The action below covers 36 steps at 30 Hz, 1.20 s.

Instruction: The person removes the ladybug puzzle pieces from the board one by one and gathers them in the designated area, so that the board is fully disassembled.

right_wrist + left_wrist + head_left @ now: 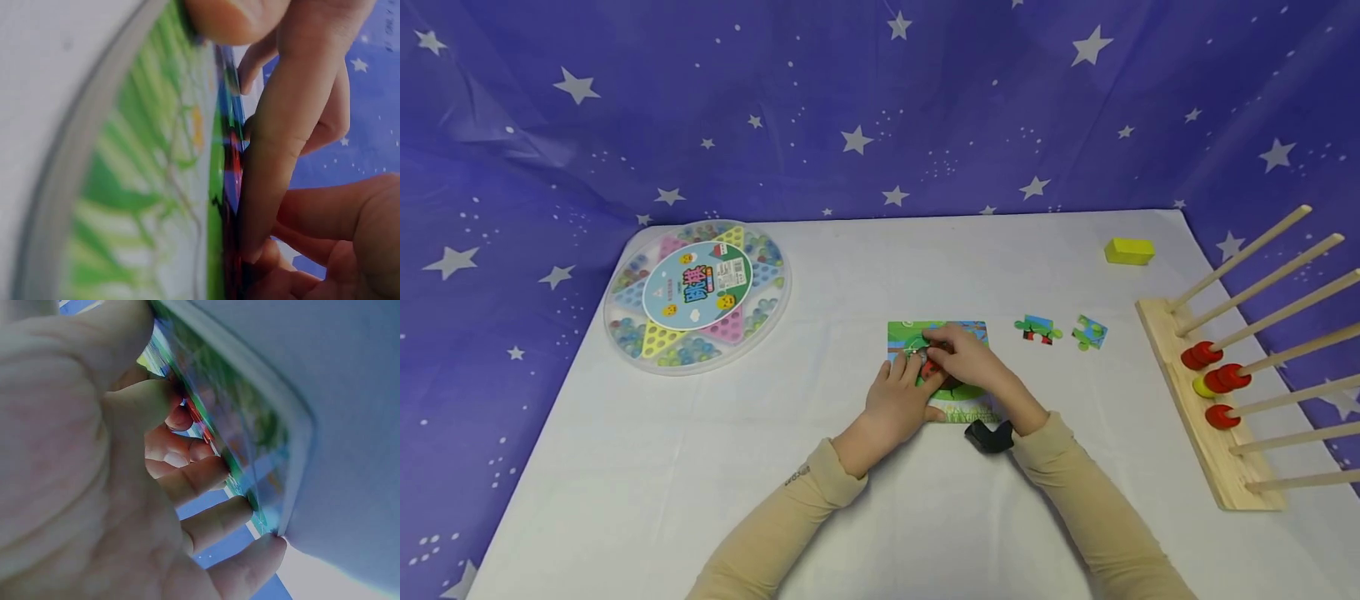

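A jigsaw puzzle (973, 414) with a green, blue and red picture lies mid-table in its flat tray. My left hand (898, 404) rests on it, fingers spread and straight, fingertips touching its surface and thumb at the near edge. From the right, my right hand (973, 362) reaches over the picture with bent fingers. Its thumb and index finger pinch at a red puzzle piece (929, 367), mostly hidden under the fingers. In the right wrist view, the puzzle tray (137, 169) shows a printed grass border, and the left index finger (275, 144) presses down.
Two loose puzzle pieces (1039, 329) lie right of the tray. A Chinese checkers set (697, 296) is at the back left. A yellow block (1129, 251) stands at the back right, near a wooden peg rack (1206, 417) with red and yellow beads. A black object (990, 437) sits by the right wrist.
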Each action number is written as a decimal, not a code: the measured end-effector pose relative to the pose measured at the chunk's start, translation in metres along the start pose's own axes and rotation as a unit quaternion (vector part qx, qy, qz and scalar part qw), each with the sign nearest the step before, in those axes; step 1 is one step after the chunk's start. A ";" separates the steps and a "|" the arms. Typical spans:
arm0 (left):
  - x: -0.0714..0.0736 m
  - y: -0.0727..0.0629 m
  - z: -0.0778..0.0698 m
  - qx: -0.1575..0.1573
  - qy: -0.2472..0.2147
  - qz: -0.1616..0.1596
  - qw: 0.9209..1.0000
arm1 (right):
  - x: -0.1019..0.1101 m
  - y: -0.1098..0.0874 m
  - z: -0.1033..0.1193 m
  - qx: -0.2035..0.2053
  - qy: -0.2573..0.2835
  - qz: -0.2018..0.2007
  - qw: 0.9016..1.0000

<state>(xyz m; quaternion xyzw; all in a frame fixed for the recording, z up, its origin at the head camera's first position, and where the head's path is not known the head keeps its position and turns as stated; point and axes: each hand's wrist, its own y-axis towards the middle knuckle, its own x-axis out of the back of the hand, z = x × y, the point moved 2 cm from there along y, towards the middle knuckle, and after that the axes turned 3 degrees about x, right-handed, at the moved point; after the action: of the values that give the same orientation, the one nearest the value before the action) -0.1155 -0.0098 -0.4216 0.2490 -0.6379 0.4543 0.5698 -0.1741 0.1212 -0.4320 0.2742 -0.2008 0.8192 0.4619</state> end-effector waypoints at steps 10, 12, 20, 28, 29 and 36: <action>0.001 0.000 -0.003 -0.015 0.048 -0.064 0.997 | -0.001 0.001 -0.008 -0.022 0.043 -0.055 0.997; 0.001 0.000 -0.003 -0.015 0.052 -0.067 0.996 | -0.002 0.001 -0.007 -0.020 0.033 -0.069 0.997; 0.001 -0.001 -0.003 -0.012 0.052 -0.048 0.997 | -0.005 0.001 -0.006 0.001 0.012 -0.094 0.996; 0.001 -0.001 -0.004 -0.013 0.046 -0.057 0.997 | -0.007 0.003 -0.004 0.022 0.032 -0.102 0.994; 0.001 -0.001 -0.004 -0.013 0.046 -0.058 0.997 | -0.007 0.003 -0.004 0.024 0.030 -0.099 0.994; 0.001 -0.001 -0.006 -0.013 0.057 -0.054 0.997 | -0.009 0.004 -0.005 0.002 0.006 -0.081 0.997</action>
<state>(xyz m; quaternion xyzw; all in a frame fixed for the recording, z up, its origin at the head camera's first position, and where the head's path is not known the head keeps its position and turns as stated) -0.1116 -0.0048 -0.4209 0.2496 -0.5955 0.4281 0.6323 -0.1750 0.1161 -0.4417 0.2855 -0.1732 0.7813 0.5273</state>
